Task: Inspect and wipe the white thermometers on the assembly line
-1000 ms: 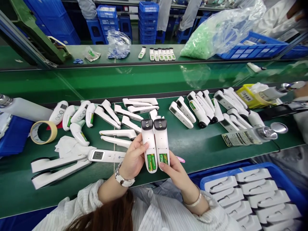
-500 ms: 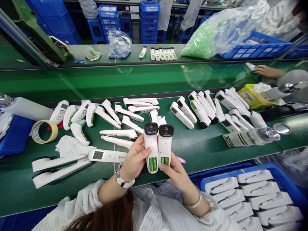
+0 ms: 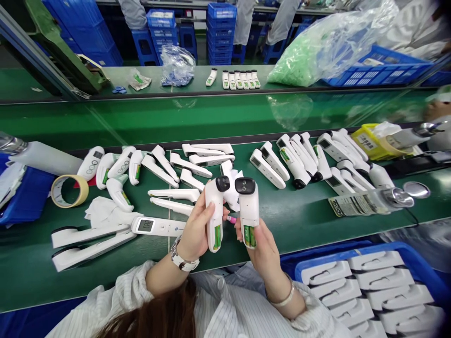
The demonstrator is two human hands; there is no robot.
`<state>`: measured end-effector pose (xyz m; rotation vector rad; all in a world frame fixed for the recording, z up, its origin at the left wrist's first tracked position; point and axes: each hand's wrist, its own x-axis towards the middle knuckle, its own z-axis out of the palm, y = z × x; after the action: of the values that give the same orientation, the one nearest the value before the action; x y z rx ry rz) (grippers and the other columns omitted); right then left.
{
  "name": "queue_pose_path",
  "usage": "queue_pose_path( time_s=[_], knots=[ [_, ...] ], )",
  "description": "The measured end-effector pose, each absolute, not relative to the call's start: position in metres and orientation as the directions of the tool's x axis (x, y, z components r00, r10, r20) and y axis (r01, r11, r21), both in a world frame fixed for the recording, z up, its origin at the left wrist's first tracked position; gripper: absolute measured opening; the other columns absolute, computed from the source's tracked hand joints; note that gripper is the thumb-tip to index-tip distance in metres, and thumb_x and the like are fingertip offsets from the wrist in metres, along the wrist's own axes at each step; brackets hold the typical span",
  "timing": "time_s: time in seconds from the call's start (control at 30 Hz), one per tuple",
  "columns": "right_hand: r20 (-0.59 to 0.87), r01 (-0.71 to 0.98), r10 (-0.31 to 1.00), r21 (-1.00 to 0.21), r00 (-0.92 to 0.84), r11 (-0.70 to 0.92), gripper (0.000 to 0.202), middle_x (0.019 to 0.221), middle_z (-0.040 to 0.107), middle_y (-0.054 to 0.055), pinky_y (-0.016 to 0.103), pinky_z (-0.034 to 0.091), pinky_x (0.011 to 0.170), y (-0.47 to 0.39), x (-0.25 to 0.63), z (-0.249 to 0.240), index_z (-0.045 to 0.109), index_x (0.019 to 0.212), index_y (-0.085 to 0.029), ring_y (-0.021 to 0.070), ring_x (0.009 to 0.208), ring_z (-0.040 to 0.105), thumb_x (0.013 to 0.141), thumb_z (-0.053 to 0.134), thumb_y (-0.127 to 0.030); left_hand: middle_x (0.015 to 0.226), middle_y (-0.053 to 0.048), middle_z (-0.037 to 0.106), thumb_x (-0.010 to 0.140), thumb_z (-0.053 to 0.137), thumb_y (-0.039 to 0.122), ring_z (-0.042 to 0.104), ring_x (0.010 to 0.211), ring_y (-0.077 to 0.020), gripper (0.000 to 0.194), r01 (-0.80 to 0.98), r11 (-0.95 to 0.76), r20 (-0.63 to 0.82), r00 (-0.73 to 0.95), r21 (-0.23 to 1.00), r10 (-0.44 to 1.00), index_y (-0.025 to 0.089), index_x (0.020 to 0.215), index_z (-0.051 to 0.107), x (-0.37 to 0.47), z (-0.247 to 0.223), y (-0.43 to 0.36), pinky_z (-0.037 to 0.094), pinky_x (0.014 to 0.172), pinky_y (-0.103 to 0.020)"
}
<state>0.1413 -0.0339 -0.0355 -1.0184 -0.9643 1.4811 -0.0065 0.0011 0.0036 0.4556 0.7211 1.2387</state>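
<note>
My left hand [image 3: 194, 232] is closed around a white infrared thermometer [image 3: 213, 213] with a black head, tilted to the right. Green batteries show in its open compartment. My right hand [image 3: 265, 249] grips a second infrared thermometer [image 3: 248, 207] of the same kind, its batteries bare too and its black sensor end facing up. A gap separates the two. Behind them lies a crumpled white cloth [image 3: 232, 195]. A small pink-and-white object [image 3: 231, 219] shows between my hands; its kind is unclear. Left of my left hand, a thermometer with a lit display [image 3: 145, 226] lies on the table.
Several thermometers [image 3: 269, 165] lie on the green table [image 3: 292, 230]. A tape roll [image 3: 69, 191] is at left, a pump bottle [image 3: 369, 201] at right. A blue crate [image 3: 299, 270] of thermometers stands low right. Across the belt channel are a bag [image 3: 303, 56] and a co-worker's hand [image 3: 437, 110].
The two thermometers have moved apart. The left one has turned and tilted to the right, and the right one has shifted slightly right. The co-worker's hand has drawn back to the right edge.
</note>
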Motion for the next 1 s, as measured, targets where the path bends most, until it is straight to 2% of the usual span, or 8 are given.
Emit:
queue_pose_path(
  time_s=[0.1, 0.17, 0.23, 0.33, 0.73, 0.83, 0.9, 1.0],
  knots=[
    [-0.155, -0.348, 0.985, -0.922, -0.071, -0.17, 0.036, 0.091, 0.058, 0.007, 0.035, 0.046, 0.073, -0.036, 0.14, -0.036, 0.059, 0.099, -0.025, 0.0195, 0.077, 0.053, 0.09, 0.034, -0.049, 0.089, -0.004, 0.064, 0.09, 0.042, 0.037, 0.06, 0.07, -0.0147, 0.047, -0.718, 0.308, -0.276, 0.167, 0.624, 0.947, 0.028, 0.136, 0.035, -0.006, 0.005, 0.001, 0.049, 0.065, -0.026],
    [-0.201, -0.352, 0.976, -0.911, -0.082, -0.217, 0.031, 0.104, 0.057, 0.006, 0.035, 0.046, 0.084, -0.037, 0.14, -0.036, 0.054, 0.111, -0.027, 0.0204, 0.092, 0.054, 0.087, 0.047, -0.045, 0.099, -0.006, 0.063, 0.09, 0.043, 0.031, 0.061, 0.076, -0.015, 0.045, -0.719, 0.31, -0.286, 0.161, 0.622, 0.945, 0.028, 0.135, 0.037, -0.006, 0.006, 0.001, 0.049, 0.067, -0.026],
    [-0.226, -0.35, 0.969, -0.903, -0.103, -0.248, 0.043, 0.114, 0.053, 0.005, 0.037, 0.046, 0.09, -0.038, 0.139, -0.033, 0.045, 0.121, -0.03, 0.0205, 0.102, 0.052, 0.081, 0.058, -0.041, 0.113, -0.005, 0.059, 0.087, 0.048, 0.024, 0.06, 0.083, -0.0152, 0.047, -0.714, 0.295, -0.277, 0.146, 0.635, 0.95, 0.03, 0.133, 0.04, -0.006, 0.005, 0.0, 0.049, 0.072, -0.026],
    [-0.226, -0.359, 0.966, -0.898, -0.123, -0.255, 0.052, 0.113, 0.052, 0.005, 0.037, 0.049, 0.088, -0.037, 0.137, -0.028, 0.041, 0.122, -0.031, 0.0195, 0.099, 0.053, 0.076, 0.064, -0.04, 0.121, -0.005, 0.054, 0.085, 0.052, 0.02, 0.059, 0.089, -0.0156, 0.048, -0.693, 0.3, -0.261, 0.165, 0.656, 0.951, 0.03, 0.131, 0.042, -0.005, 0.003, -0.001, 0.049, 0.076, -0.028],
    [-0.18, -0.455, 0.974, -0.862, -0.14, -0.225, 0.052, 0.111, 0.051, 0.003, 0.031, 0.049, 0.082, -0.035, 0.134, -0.027, 0.043, 0.119, -0.03, 0.0153, 0.094, 0.052, 0.074, 0.07, -0.028, 0.117, -0.004, 0.054, 0.084, 0.055, 0.02, 0.059, 0.09, -0.015, 0.046, -0.692, 0.296, -0.217, 0.202, 0.659, 0.955, 0.03, 0.128, 0.046, -0.006, -0.004, -0.002, 0.051, 0.076, -0.026],
    [-0.163, -0.497, 0.979, -0.844, -0.123, -0.203, 0.049, 0.099, 0.053, 0.001, 0.027, 0.049, 0.076, -0.037, 0.134, -0.028, 0.046, 0.117, -0.029, 0.013, 0.084, 0.053, 0.073, 0.069, -0.025, 0.119, -0.007, 0.056, 0.082, 0.059, 0.023, 0.06, 0.089, -0.0154, 0.05, -0.691, 0.305, -0.244, 0.188, 0.655, 0.951, 0.028, 0.13, 0.045, -0.005, -0.001, -0.003, 0.051, 0.077, -0.025],
    [-0.178, -0.547, 0.977, -0.81, -0.115, -0.212, 0.046, 0.084, 0.052, -0.002, 0.021, 0.047, 0.062, -0.039, 0.134, -0.028, 0.05, 0.112, -0.027, 0.0096, 0.068, 0.05, 0.07, 0.07, -0.026, 0.119, -0.006, 0.059, 0.079, 0.064, 0.026, 0.061, 0.089, -0.0148, 0.055, -0.692, 0.316, -0.299, 0.15, 0.649, 0.942, 0.03, 0.13, 0.045, -0.005, 0.001, -0.006, 0.051, 0.078, -0.023],
    [-0.253, -0.614, 0.954, -0.731, -0.161, -0.298, 0.041, 0.067, 0.044, -0.006, 0.014, 0.032, 0.041, -0.037, 0.135, -0.028, 0.054, 0.101, -0.022, 0.0034, 0.048, 0.036, 0.065, 0.071, -0.03, 0.111, -0.001, 0.065, 0.071, 0.071, 0.031, 0.063, 0.091, -0.014, 0.068, -0.659, 0.363, -0.431, 0.065, 0.659, 0.9, 0.035, 0.132, 0.042, -0.01, -0.006, -0.011, 0.052, 0.078, -0.018]
  ],
)
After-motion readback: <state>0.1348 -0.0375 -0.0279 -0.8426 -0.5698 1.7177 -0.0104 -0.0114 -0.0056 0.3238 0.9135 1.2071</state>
